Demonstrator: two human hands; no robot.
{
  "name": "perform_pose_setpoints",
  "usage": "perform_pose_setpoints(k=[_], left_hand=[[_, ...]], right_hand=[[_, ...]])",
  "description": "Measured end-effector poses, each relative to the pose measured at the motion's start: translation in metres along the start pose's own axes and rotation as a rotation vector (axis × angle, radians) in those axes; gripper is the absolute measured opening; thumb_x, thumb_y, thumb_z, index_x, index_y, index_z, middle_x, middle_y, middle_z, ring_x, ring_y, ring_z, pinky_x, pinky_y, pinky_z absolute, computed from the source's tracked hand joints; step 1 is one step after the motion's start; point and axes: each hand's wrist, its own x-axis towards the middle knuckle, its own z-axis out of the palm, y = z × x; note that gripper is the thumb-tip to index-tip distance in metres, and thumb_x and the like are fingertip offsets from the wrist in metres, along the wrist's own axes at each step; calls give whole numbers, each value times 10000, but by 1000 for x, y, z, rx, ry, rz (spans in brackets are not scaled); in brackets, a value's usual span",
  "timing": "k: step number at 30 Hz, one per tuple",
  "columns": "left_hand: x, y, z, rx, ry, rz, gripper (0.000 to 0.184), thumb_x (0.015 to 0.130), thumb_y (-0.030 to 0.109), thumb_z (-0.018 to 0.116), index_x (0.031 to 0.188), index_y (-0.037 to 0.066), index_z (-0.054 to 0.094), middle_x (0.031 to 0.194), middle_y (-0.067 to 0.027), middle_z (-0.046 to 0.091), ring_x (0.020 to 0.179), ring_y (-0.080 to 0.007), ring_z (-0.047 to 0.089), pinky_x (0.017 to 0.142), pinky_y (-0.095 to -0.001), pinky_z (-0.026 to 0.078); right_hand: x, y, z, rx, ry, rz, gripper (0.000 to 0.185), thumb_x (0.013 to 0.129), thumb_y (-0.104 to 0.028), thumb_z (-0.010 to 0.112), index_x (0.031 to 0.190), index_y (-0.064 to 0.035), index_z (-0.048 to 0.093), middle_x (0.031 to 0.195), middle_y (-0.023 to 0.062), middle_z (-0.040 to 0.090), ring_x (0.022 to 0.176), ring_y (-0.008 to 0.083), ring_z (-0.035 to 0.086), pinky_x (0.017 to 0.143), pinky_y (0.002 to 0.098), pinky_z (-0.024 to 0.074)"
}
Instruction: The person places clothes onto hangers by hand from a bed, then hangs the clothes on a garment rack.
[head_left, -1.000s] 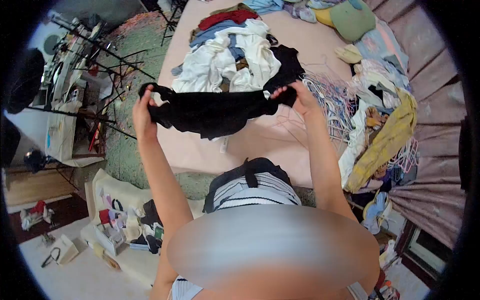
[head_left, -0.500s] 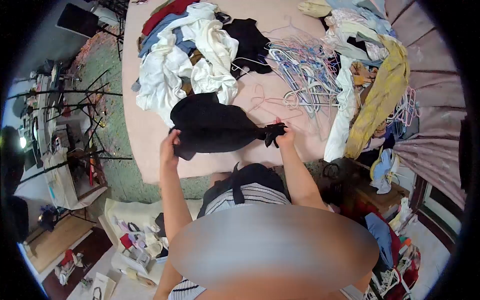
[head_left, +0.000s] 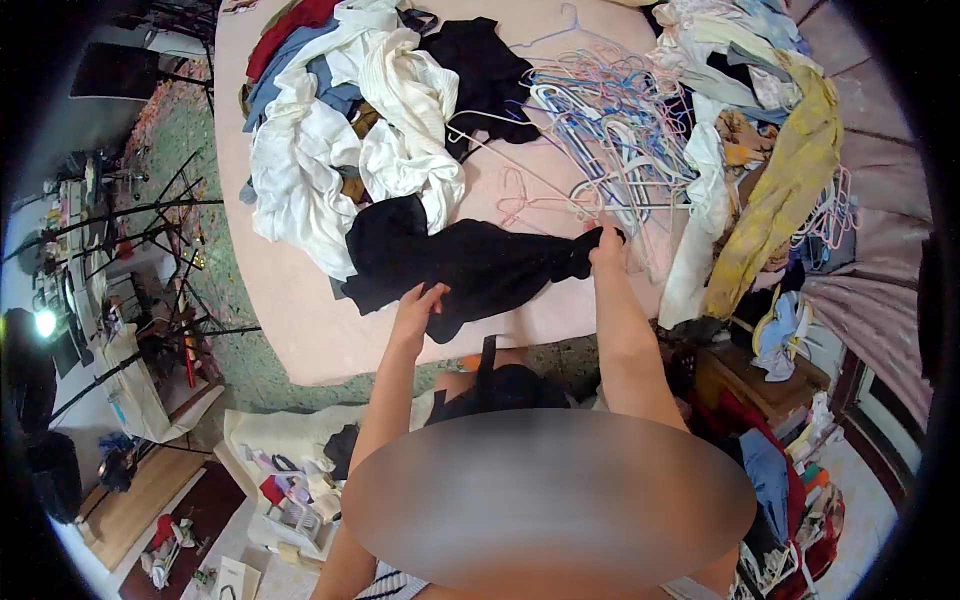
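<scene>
A black garment [head_left: 480, 265] is stretched sideways between my two hands over the near edge of the bed; its exact kind does not show. My right hand [head_left: 606, 248] is closed around its narrow right end. At its lower left edge, my left hand [head_left: 418, 312] pinches the cloth between thumb and fingers. Just beyond the garment lie a pink hanger [head_left: 530, 200] and a large tangle of hangers [head_left: 610, 130]. White clothes [head_left: 310, 165] are heaped behind its left end.
Another black garment [head_left: 480, 75] lies flat farther back on the pink bed sheet [head_left: 300, 330]. A clothes pile with a yellow patterned garment [head_left: 785, 180] covers the right side. Thin black stand legs [head_left: 130, 208] reach toward the bed's left. Behind me are a cream seat [head_left: 250, 430] and more clothes.
The black garment has been pulled out longer to the right. My left hand has shifted right and inward along its lower edge, while my right hand has moved outward with the narrow end.
</scene>
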Motion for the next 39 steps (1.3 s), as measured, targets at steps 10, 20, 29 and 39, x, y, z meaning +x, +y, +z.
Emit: perform_pose_setpoints(k=[10, 20, 29, 39], left_hand=[[-7, 29, -10, -61, 47, 79, 170, 849, 182, 565, 862, 18, 610, 622, 33, 453, 611, -67, 415, 590, -208, 310], [-37, 31, -38, -186, 110, 124, 149, 857, 144, 540, 871, 9, 603, 633, 32, 454, 608, -66, 414, 600, -204, 321], [-39, 36, -38, -143, 83, 146, 149, 859, 157, 547, 880, 22, 604, 621, 31, 449, 599, -63, 408, 585, -197, 310], [-31, 32, -45, -167, 67, 166, 173, 844, 182, 556, 876, 19, 602, 627, 35, 460, 597, -56, 407, 571, -201, 309]], right_hand=[[-43, -15, 39, -369, -385, -59, 240, 835, -253, 620, 953, -44, 605, 554, -50, 401, 445, 47, 358, 391, 200, 276], [-76, -39, 53, -29, -569, -81, 307, 927, -269, 463, 1027, 6, 553, 523, -66, 291, 411, 30, 249, 391, 191, 214], [-63, -14, 41, 269, -433, 381, 238, 888, -197, 496, 1024, -24, 587, 464, -66, 320, 387, 38, 269, 373, 188, 219], [-72, 11, 41, -203, -323, 200, 153, 792, -173, 648, 829, -69, 542, 601, 4, 467, 456, 87, 407, 388, 210, 333]])
